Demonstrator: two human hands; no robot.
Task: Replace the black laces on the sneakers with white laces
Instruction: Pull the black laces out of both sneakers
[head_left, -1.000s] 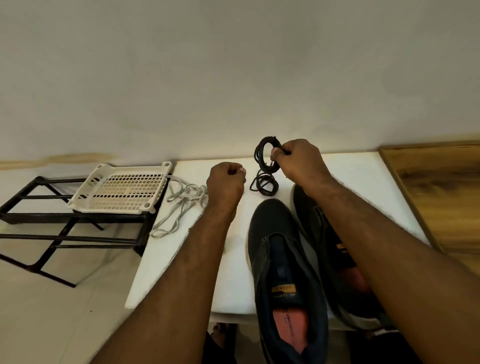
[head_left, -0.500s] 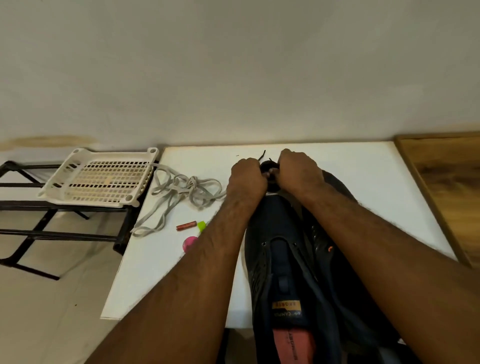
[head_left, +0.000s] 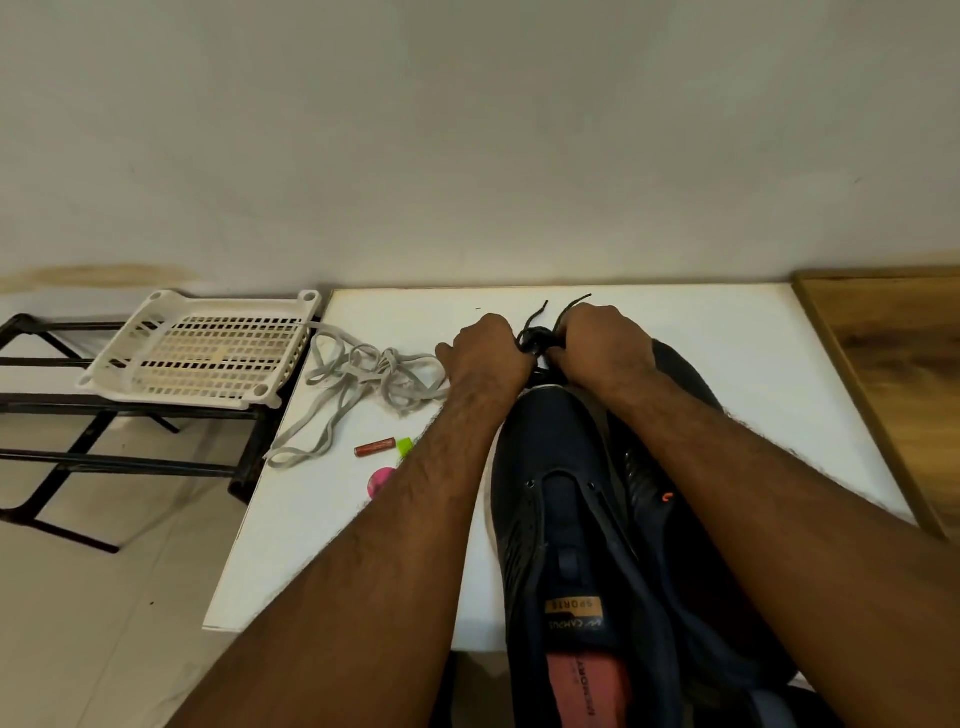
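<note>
**Beyond the toes: black laces bundled between 2 hands**

At the far end of the white rectangular tabletop (head_left: 675, 332), the head view shows the left hand (head_left: 488, 353) and right hand (head_left: 602, 348) pinching a coiled bundle of thin black laces (head_left: 535, 340), just beyond the toes of 2 unlaced dark navy mesh sneakers (head_left: 561, 499), whose long axes run toward the person. Loose flat white fabric laces (head_left: 363, 379) lie left of the bundle, nearest the left hand.

Upside down on the gold tongue label (head_left: 573, 606) of the left sneaker (head_left: 558, 499), well toward the wrist side of the fingers (head_left: 524, 347): "SPORTS", then "CAMPUS" on the dark band just beyond; insole print too blurred.
</note>
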